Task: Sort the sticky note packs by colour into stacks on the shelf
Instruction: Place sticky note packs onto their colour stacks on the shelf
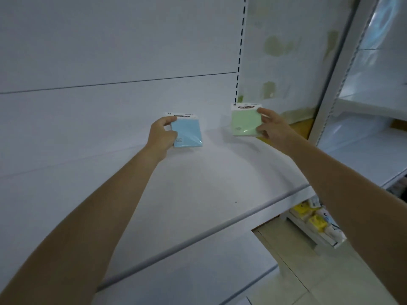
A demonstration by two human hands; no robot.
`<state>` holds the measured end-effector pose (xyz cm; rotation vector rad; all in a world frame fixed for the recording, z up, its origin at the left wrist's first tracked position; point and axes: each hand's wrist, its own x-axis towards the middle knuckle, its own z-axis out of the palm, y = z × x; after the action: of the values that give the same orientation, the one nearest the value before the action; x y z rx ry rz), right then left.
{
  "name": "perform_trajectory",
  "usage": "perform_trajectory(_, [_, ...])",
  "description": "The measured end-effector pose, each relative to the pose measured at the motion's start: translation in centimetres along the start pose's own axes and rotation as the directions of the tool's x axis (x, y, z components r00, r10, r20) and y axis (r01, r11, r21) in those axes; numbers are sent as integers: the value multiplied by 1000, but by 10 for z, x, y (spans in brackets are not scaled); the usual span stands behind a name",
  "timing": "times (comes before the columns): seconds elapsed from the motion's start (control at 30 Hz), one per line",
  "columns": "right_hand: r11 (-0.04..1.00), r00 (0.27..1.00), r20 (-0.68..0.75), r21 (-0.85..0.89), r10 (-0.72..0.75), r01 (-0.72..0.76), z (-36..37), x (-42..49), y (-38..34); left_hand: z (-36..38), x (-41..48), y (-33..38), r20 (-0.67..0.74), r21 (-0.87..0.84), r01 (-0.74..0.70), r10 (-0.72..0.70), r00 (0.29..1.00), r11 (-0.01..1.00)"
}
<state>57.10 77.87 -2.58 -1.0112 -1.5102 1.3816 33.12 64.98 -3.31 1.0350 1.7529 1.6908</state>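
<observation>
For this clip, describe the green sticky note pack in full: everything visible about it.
The green sticky note pack is a pale green square pad in glossy clear wrap, with a white header card on top printed "STICKY NOTE" and small unreadable print near its lower left corner. The right hand grips its right edge, thumb at the top corner, fingers lower. It faces the camera, roughly upright, at the back of the white shelf. Whether its bottom edge touches the shelf is unclear.
</observation>
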Motion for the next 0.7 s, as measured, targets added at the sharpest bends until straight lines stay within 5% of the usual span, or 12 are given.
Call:
perform_trajectory(0.27, [943, 974, 207, -332, 86, -13, -6, 87, 26, 52, 32, -10, -120, -6, 95, -95, 988, 995])
perform_trajectory(0.7, [827, 968, 250, -547, 11, 132, 5, 119, 55, 64, 34, -25, -193, 206, 175, -135, 972, 963])
